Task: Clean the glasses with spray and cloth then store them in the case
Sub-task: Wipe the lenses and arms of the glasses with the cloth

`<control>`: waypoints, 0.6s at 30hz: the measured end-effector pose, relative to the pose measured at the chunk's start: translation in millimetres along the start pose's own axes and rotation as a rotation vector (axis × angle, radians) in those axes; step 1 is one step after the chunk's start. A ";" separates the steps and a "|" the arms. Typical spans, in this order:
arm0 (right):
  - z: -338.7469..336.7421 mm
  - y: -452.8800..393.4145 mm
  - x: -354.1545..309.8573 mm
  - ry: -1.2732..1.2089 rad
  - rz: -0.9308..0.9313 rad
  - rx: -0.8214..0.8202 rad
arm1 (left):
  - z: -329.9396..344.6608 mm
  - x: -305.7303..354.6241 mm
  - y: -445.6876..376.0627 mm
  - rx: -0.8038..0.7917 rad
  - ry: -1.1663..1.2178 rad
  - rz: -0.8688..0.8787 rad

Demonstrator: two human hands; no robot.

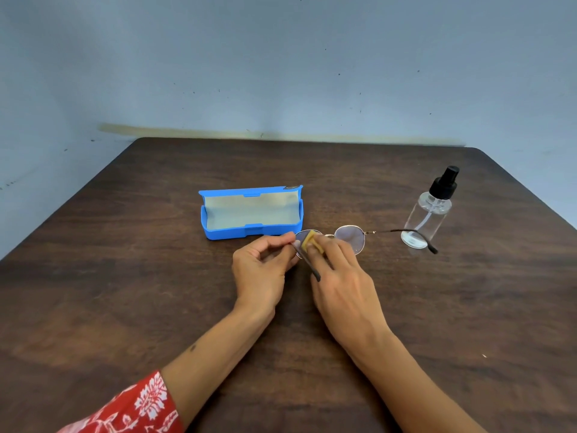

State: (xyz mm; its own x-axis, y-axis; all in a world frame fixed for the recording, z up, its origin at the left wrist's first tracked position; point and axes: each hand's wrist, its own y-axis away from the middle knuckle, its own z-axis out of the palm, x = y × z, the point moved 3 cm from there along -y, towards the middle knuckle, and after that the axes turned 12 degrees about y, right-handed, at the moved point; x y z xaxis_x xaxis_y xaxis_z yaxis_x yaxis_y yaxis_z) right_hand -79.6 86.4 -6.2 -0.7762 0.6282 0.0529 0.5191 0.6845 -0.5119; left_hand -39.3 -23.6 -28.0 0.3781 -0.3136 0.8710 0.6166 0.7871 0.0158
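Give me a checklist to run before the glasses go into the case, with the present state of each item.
1. Case lid open, lining clear of other things: ok.
2. Glasses held firmly: ok, the left hand pinches the frame at one lens.
3. Cloth on the lens: ok, the right hand presses it there.
4. Lenses free of smears: cannot tell.
5. Temples folded for storage: not ok, one arm stretches out toward the spray bottle.
6. Spray bottle upright and out of the path: ok, it stands apart on the table.
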 end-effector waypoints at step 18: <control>2.3 -4.2 3.3 0.010 -0.009 0.061 | -2.4 -1.5 -1.3 -0.021 -0.022 0.002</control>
State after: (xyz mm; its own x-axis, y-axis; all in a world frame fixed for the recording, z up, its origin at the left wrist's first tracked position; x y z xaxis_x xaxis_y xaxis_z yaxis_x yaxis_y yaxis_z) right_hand -85.1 84.8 -5.9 -0.7771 0.6259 0.0659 0.4891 0.6665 -0.5627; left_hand -39.0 -25.4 -30.5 0.3642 -0.3004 0.8815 0.6304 0.7763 0.0041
